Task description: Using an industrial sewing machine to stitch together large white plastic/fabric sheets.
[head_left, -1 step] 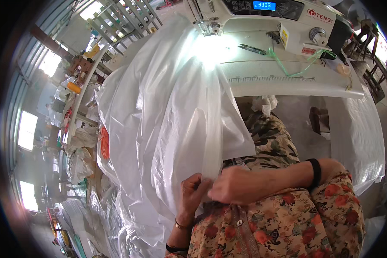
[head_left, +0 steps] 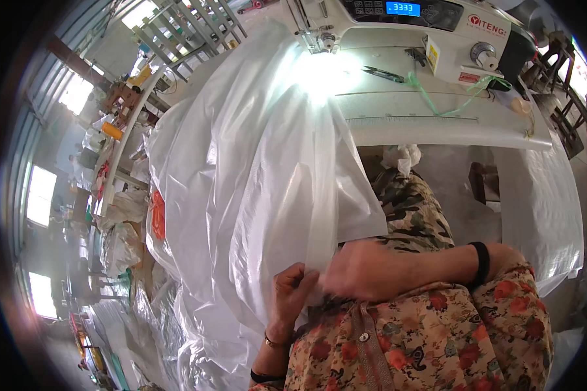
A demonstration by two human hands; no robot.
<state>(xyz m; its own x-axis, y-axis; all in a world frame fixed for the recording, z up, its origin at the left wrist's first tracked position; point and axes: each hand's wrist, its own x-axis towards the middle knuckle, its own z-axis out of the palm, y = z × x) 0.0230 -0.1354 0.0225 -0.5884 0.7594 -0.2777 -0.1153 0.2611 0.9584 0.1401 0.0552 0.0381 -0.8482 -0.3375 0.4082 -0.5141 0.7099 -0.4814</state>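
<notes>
The left hand [head_left: 295,287] is closed, thumb against curled fingers, on the near end of a white plastic sheet [head_left: 264,189]. The right hand [head_left: 359,270] is positioned just beside it; it is blurred, and its grip cannot be determined. The sheet lies ahead of both hands and spreads to their left, the left hand being nearer to its main body. Its long axis, marked by a narrow folded strip [head_left: 323,195], runs away from the person, with the far end pointing to the lit needle area of the sewing machine [head_left: 492,36]. Right of the sheet, the machine table [head_left: 437,135] carries a printed scale [head_left: 411,120], a dark slender tool [head_left: 383,74] and a green cord [head_left: 429,104]
</notes>
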